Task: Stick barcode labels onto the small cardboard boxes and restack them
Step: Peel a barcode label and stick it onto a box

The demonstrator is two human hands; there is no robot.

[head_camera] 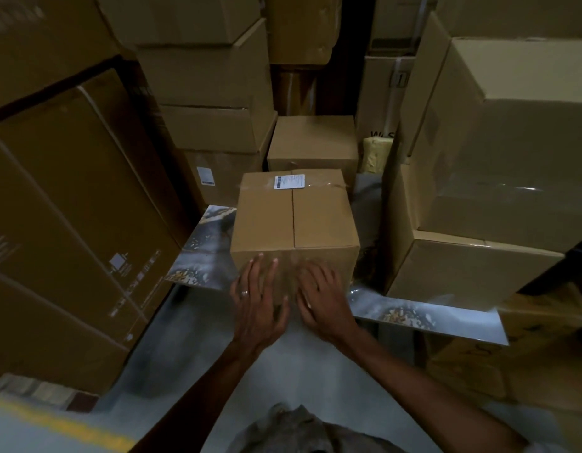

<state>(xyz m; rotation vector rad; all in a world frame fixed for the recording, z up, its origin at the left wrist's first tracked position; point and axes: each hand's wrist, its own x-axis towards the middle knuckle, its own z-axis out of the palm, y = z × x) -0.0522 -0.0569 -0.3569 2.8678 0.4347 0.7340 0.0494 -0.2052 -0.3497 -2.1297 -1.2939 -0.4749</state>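
While the label is already on, this box is not yet restacked.
I see the small box (294, 220) near the front edge of the shiny tabletop (198, 256), its barcode label (290, 182) stuck at the top's far edge. My left hand (258, 305) and right hand (319, 299) lie spread, fingers straight, on its near face, gripping nothing. I judge lifting it onto the stack behind (312, 142) remains.

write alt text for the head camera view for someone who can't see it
Both hands, the left hand and right hand, press flat with straight fingers against the near side of a small cardboard box that carries a white barcode label on its far top edge. It sits on a shiny table, hemmed in by stacked larger cartons.
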